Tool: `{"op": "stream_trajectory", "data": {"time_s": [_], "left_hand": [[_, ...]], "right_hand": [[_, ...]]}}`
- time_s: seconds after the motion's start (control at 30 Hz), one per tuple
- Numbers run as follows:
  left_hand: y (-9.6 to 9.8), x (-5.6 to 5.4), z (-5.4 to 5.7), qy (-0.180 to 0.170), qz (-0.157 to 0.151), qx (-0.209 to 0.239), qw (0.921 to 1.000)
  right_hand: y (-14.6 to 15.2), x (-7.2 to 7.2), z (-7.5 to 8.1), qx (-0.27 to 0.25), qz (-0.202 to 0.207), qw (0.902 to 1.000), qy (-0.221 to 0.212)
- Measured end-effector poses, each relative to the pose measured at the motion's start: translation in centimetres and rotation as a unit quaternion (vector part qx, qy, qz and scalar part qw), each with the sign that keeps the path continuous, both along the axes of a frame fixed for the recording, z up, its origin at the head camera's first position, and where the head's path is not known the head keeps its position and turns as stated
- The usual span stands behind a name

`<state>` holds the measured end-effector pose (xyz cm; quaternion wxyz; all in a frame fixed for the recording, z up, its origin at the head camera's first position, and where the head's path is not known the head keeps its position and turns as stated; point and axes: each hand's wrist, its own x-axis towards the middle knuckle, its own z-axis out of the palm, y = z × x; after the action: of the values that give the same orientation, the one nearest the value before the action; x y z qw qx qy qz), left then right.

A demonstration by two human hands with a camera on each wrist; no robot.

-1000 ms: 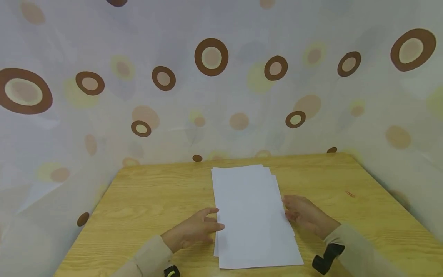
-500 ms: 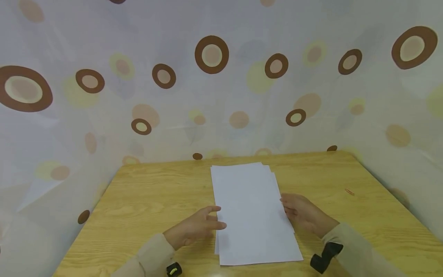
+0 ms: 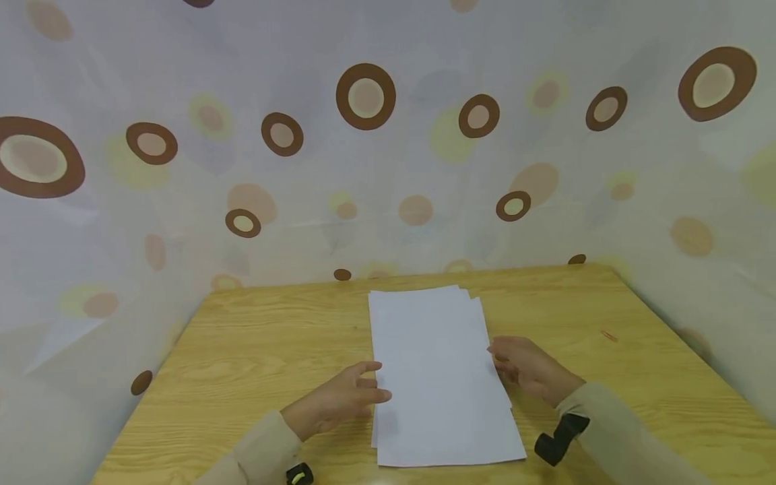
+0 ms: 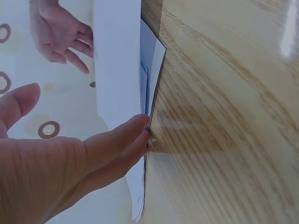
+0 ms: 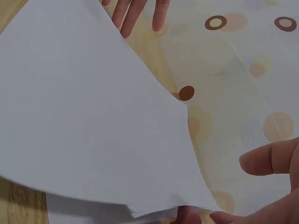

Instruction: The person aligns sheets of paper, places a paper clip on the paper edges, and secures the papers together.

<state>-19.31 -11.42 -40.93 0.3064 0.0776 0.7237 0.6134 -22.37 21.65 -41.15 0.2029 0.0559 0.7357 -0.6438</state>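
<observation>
A slightly uneven stack of white paper sheets point(image 3: 442, 384) lies on the table, its edges offset on both sides. My left hand point(image 3: 339, 401) is at the stack's left edge. In the left wrist view, the straight fingertips point(image 4: 140, 123) of that hand touch the edge of the sheets, the thumb held apart. At the right edge is my right hand point(image 3: 533, 367). In the right wrist view its thumb point(image 5: 266, 161) stands away from the paper point(image 5: 93, 112), while other fingertips point(image 5: 224, 217) meet the edge, one partly hidden under it.
A small red paper clip point(image 3: 609, 335) lies on the wooden table point(image 3: 273, 337), right of the stack. Behind and beside the table hangs a pale sheet with brown circles point(image 3: 364, 168). Dark straps point(image 3: 560, 438) sit around the sleeves.
The right hand stays at the stack's right edge, with only slight shifts. The left hand barely moves. The sheets look nearly the same, and the view shifts a little.
</observation>
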Motion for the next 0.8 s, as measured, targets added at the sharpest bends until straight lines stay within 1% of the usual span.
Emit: {"op": "stream_trajectory", "data": {"time_s": [0.1, 0.17, 0.27, 0.33, 0.47, 0.57, 0.63, 0.8], "left_hand": [[-0.1, -0.1, 0.1, 0.0, -0.001, -0.001, 1.0], [-0.1, -0.1, 0.2, 0.0, -0.001, -0.003, 1.0], [-0.1, -0.2, 0.2, -0.003, -0.001, -0.005, 1.0], [-0.1, -0.2, 0.1, -0.003, 0.002, -0.009, 1.0], [-0.2, 0.0, 0.2, -0.001, 0.007, -0.019, 0.9998], [-0.2, -0.1, 0.1, -0.001, 0.008, -0.021, 0.9997], [-0.2, -0.1, 0.1, -0.003, 0.009, -0.021, 0.9997], [-0.1, -0.2, 0.2, -0.006, 0.008, -0.019, 0.9998]], "right_hand": [[0.0, -0.2, 0.0, 0.018, 0.012, 0.9998, 0.0], [0.0, -0.2, -0.1, 0.028, 0.016, 0.9994, -0.007], [0.0, -0.4, -0.2, 0.034, 0.027, 0.9989, -0.015], [0.0, -0.4, -0.3, 0.028, 0.035, 0.9989, -0.013], [0.0, -0.4, -0.3, 0.001, 0.046, 0.9989, -0.008], [0.2, -0.3, -0.5, -0.014, 0.062, 0.9979, -0.014], [0.3, -0.3, -0.7, -0.019, 0.075, 0.9969, -0.018], [0.4, -0.4, -1.7, -0.028, 0.108, 0.9937, -0.009]]}}
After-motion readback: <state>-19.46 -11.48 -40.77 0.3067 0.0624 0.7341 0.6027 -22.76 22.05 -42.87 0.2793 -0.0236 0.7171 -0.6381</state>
